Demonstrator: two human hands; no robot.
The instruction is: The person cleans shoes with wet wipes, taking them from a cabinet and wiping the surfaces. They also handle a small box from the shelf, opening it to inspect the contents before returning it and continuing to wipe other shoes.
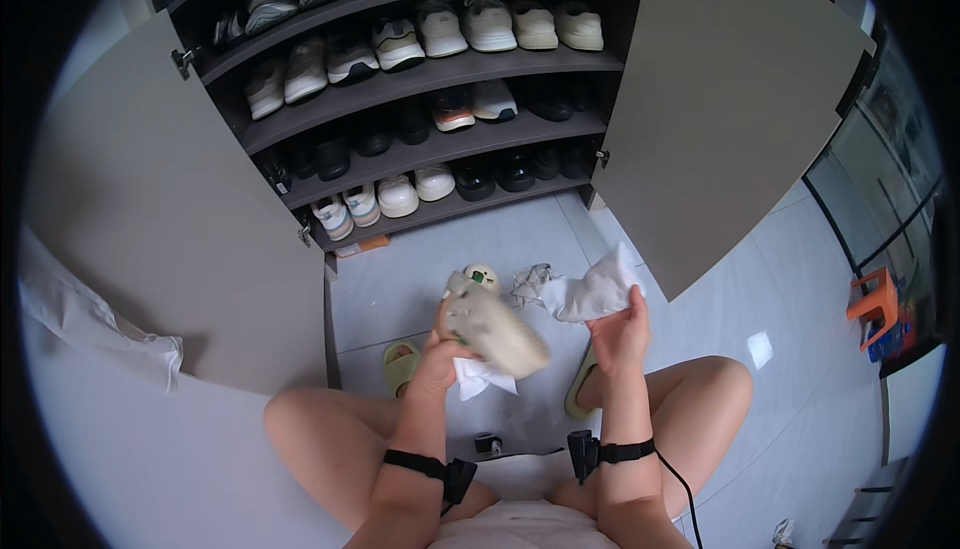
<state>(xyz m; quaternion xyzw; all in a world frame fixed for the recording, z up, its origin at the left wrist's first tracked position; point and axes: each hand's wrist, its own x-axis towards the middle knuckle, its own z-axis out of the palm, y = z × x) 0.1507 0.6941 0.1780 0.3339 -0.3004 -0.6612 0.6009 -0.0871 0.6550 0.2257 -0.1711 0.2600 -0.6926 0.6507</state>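
Note:
My left hand (444,360) grips a beige shoe (495,328), which is blurred and tilted in front of the open cabinet. A white tissue or cloth (480,379) shows just under that hand. In my right hand (622,331), a white cloth (592,292) is held between thumb and fingers, to the right of the shoe. Behind the held shoe, partly hidden by it, is another light, rounded item with a green mark (481,276), perhaps the other shoe. A crumpled grayish tissue or cloth (532,285) lies near the white cloth's left end.
Shoes fill several shelves of the cabinet (480,133), its left door (172,226) and right door (727,114) swung open. Green slippers (402,367) are on my feet. An orange stool (874,305) stands far right. A black cable (684,485) hangs from my right forearm strap.

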